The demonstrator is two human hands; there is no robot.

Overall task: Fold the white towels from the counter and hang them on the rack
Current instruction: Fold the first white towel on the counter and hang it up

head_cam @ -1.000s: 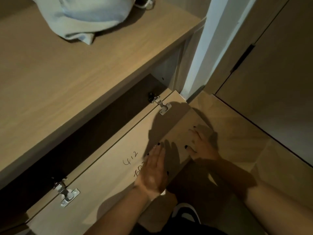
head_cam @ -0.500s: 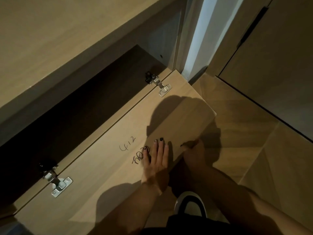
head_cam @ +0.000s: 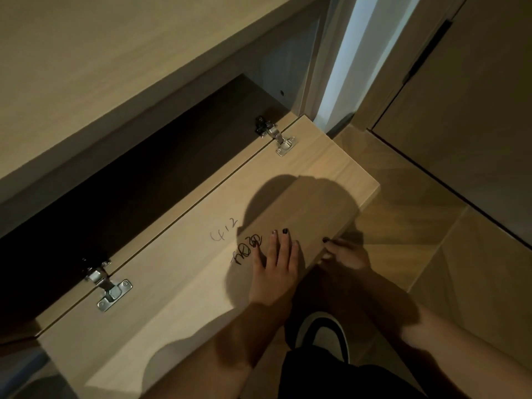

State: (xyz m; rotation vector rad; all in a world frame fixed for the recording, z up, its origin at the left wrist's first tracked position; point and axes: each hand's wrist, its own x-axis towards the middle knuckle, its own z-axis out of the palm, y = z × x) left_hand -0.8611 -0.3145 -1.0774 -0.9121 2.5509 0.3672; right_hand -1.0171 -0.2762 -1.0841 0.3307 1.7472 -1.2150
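Both hands are laid on a dropped-down cabinet door, and no towel is in sight.

Nearest, a black-and-white shoe (head_cam: 325, 332) is planted on the wood-grain floor (head_cam: 403, 226) under the panel's edge. The left hand (head_cam: 276, 269) is pressed flat, fingers straight, on the matte laminate door (head_cam: 178, 298) beside scrawled pen marks (head_cam: 247, 249); the right hand (head_cam: 345, 254) is hooked over the free edge, thumb on top, its fingers hidden beneath. If that edge is released, the flat board could well drop on its two bright metal hinges (head_cam: 110, 289) and strike the shoe. Behind, a dark cabinet cavity (head_cam: 129, 203) is seen, then the smooth pale counter (head_cam: 115, 59). The white towels are not in view.
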